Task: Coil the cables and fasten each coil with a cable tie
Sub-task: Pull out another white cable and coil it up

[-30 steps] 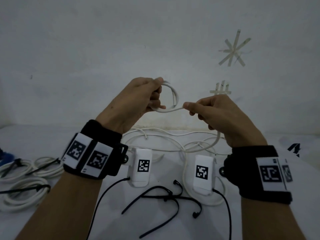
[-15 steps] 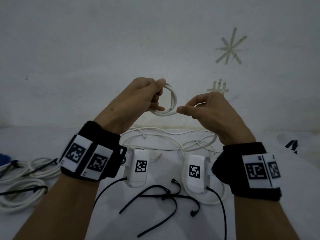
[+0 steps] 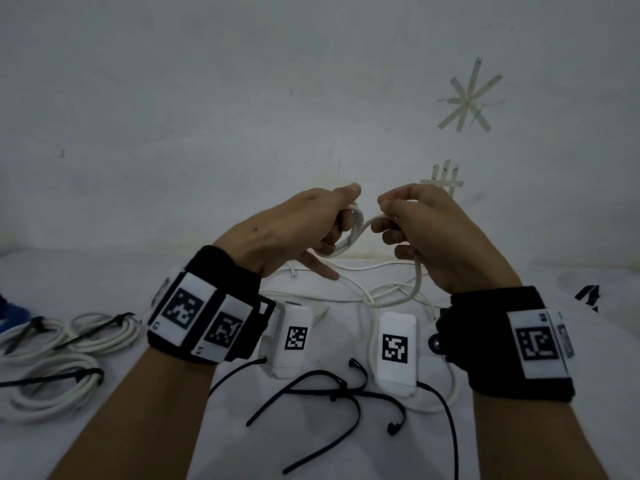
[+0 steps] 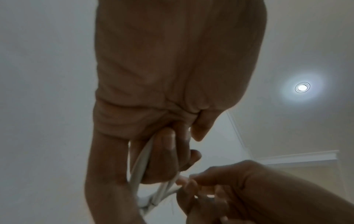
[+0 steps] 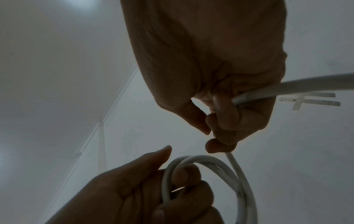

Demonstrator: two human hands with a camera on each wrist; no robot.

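Right, the thin white round cable (image 3: 351, 237) is only a few small loops so far, pinched in the left hand (image 3: 298, 233). The right hand (image 3: 426, 233), just beside, grips the slack running down to the white bench (image 3: 104, 271). Three tied white coils (image 3: 65, 355) lie far left; loose black cable ties (image 3: 332, 393) wait nearer.

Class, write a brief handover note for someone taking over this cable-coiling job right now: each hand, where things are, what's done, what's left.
Left hand grips the small white coil. Right hand pinches the free run of the white cable, which trails to the table.
Done: three tied coils lie at the left.
Loose black cable ties lie near the wrists.
Left: wind in the remaining cable, then tie this coil.
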